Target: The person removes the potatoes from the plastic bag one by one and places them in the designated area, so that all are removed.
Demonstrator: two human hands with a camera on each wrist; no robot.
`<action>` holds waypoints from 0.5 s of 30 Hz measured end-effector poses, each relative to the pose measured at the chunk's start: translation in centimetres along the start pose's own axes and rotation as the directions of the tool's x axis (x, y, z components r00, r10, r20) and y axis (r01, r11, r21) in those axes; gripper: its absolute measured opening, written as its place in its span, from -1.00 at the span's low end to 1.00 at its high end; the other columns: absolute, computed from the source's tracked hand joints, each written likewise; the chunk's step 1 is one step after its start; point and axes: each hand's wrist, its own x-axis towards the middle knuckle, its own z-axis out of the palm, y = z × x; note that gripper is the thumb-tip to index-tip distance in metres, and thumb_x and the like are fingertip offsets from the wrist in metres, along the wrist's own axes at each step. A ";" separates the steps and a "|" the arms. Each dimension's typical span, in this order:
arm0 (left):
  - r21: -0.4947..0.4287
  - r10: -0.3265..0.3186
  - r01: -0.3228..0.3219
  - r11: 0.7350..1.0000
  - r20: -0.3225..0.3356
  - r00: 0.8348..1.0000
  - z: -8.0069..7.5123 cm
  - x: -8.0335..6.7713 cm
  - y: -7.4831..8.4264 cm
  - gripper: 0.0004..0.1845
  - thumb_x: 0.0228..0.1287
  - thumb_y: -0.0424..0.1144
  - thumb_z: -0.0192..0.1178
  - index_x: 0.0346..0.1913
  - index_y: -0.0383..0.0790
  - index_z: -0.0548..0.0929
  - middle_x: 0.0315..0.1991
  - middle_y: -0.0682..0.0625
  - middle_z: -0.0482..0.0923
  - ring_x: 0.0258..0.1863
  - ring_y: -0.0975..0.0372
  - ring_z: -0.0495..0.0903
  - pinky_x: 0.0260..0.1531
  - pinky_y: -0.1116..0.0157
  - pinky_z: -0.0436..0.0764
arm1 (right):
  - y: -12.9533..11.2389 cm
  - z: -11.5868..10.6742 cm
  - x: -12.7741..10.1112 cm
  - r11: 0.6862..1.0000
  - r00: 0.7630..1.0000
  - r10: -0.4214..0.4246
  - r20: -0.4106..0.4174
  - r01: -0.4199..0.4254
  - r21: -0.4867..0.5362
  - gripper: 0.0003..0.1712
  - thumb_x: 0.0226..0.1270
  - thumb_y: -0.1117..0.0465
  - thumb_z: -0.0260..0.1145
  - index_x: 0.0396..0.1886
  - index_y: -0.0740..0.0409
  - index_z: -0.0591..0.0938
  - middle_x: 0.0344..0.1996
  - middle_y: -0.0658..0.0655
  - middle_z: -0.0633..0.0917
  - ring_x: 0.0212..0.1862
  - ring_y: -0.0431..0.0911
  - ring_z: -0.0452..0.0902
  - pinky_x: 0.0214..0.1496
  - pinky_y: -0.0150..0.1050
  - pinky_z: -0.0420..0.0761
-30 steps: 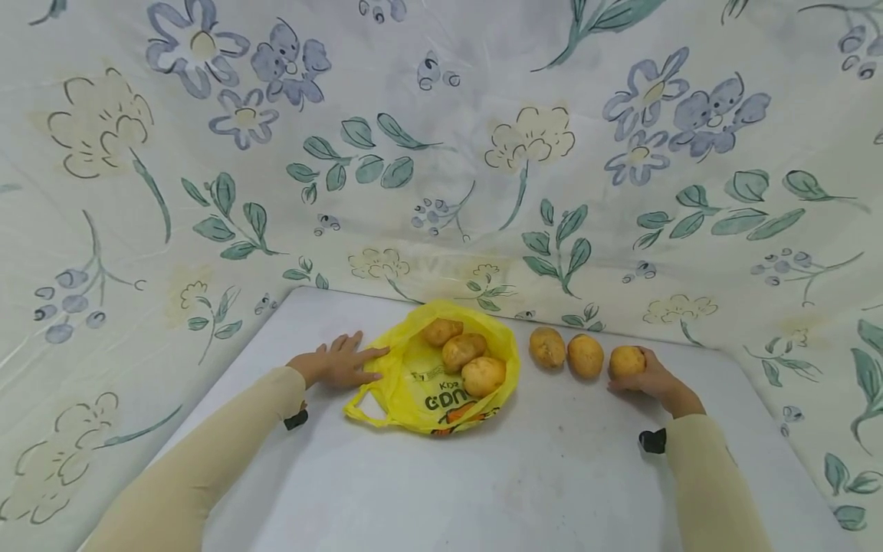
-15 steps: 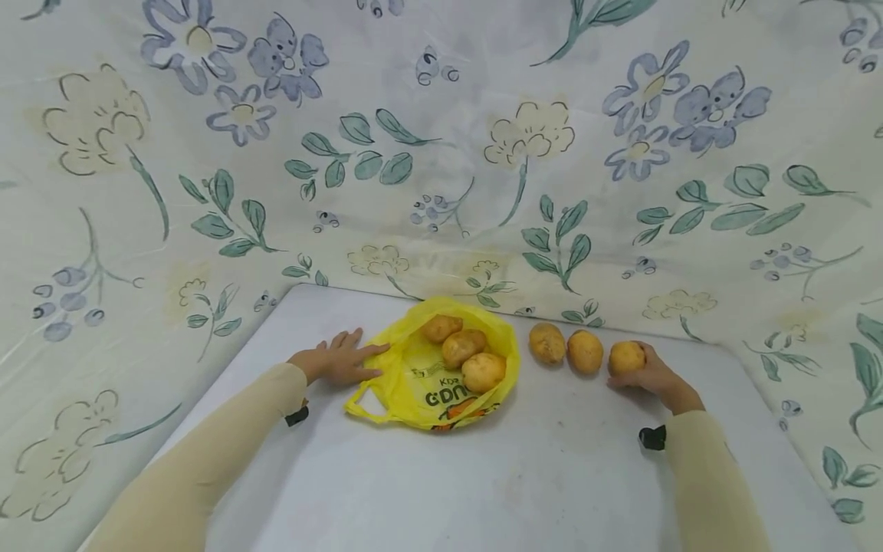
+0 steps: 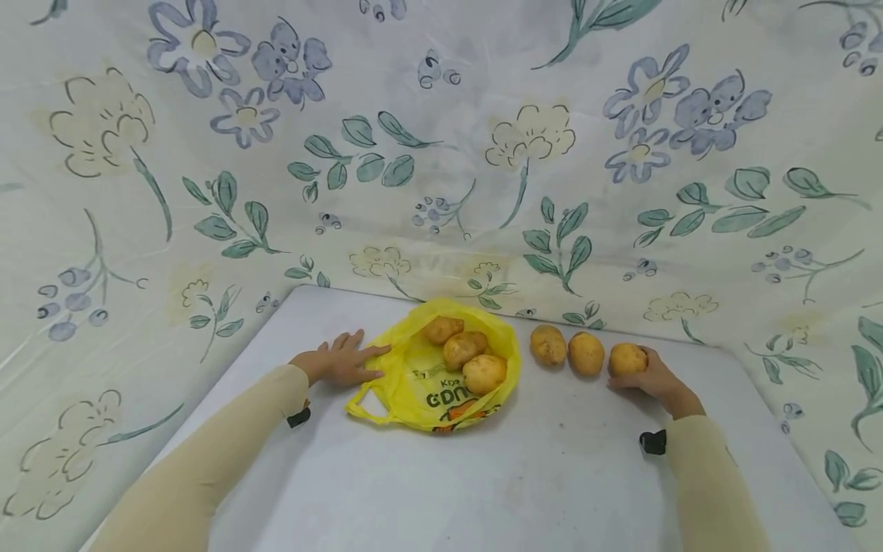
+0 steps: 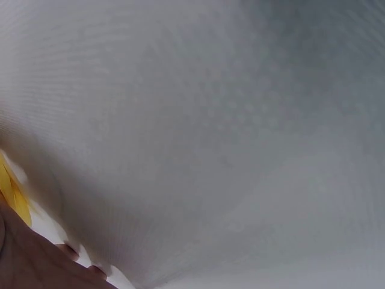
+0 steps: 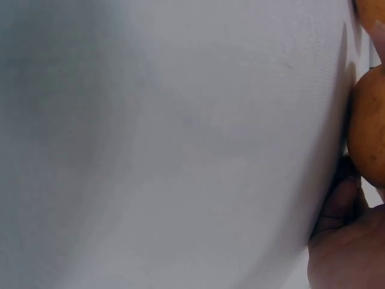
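Note:
A yellow plastic bag (image 3: 405,387) with dark lettering lies with its mouth spread, and three potatoes (image 3: 464,350) sit inside it. My left hand (image 3: 345,364) rests on the table at the bag's left side, fingers spread and touching its edge. To the right of the bag, three more potatoes stand in a row. Around the rightmost potato (image 3: 627,359) curl the fingers of my right hand (image 3: 661,386); it appears to rest on the table. The right wrist view shows this potato (image 5: 370,126) against the hand, partly cut off by the frame edge.
Left of the held potato are the middle potato (image 3: 585,354) and another potato (image 3: 548,346) close to the bag. All lie near the back edge of the white table (image 3: 483,491). A floral cloth (image 3: 441,192) hangs behind and along both sides.

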 end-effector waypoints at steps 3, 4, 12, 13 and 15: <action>0.003 0.005 -0.005 1.000 -0.003 1.000 0.1 0.0 0.0 -0.20 0.34 0.45 -0.15 0.56 0.26 0.07 0.58 -0.36 -0.32 0.52 -0.35 -0.23 0.34 -0.45 -0.15 | 0.2 0.1 0.0 1.000 1.000 -0.010 0.002 0.010 0.008 0.47 0.03 -0.06 0.56 0.54 0.31 -0.31 0.45 0.53 0.01 0.42 0.38 0.01 0.49 0.34 -0.01; 0.005 0.005 -0.005 1.000 -0.002 1.000 0.1 0.0 0.0 -0.20 0.34 0.45 -0.15 0.56 0.26 0.07 0.58 -0.36 -0.32 0.52 -0.35 -0.22 0.34 -0.45 -0.15 | 0.2 0.1 0.0 1.000 1.000 -0.008 0.000 0.008 0.020 0.46 0.03 -0.05 0.56 0.55 0.29 -0.32 0.45 0.52 0.01 0.42 0.37 0.01 0.50 0.33 -0.01; 0.001 0.011 -0.011 1.000 -0.006 1.000 0.1 0.1 0.1 -0.21 0.36 0.44 -0.15 0.56 0.25 0.07 0.58 -0.35 -0.32 0.52 -0.34 -0.23 0.35 -0.44 -0.16 | 0.2 0.1 -0.1 0.999 1.000 -0.008 -0.007 0.008 0.050 0.46 0.07 -0.06 0.54 0.55 0.27 -0.36 0.46 0.53 -0.03 0.44 0.38 -0.03 0.51 0.32 -0.03; 0.002 0.012 -0.012 1.000 -0.005 1.000 0.1 0.1 0.0 -0.21 0.36 0.44 -0.15 0.56 0.25 0.07 0.58 -0.35 -0.33 0.52 -0.34 -0.24 0.35 -0.44 -0.16 | 0.2 0.2 -0.1 0.999 1.000 -0.006 -0.012 0.006 0.050 0.46 0.07 -0.06 0.54 0.55 0.27 -0.35 0.47 0.53 -0.03 0.44 0.38 -0.03 0.51 0.32 -0.03; 0.001 0.016 -0.016 1.000 -0.004 1.000 0.1 0.1 0.0 -0.21 0.36 0.43 -0.15 0.56 0.25 0.07 0.58 -0.35 -0.33 0.52 -0.34 -0.24 0.35 -0.44 -0.17 | 0.1 0.2 -0.1 0.998 1.000 0.000 -0.021 0.001 0.060 0.46 0.07 -0.07 0.54 0.56 0.27 -0.35 0.47 0.53 -0.03 0.44 0.38 -0.03 0.51 0.31 -0.02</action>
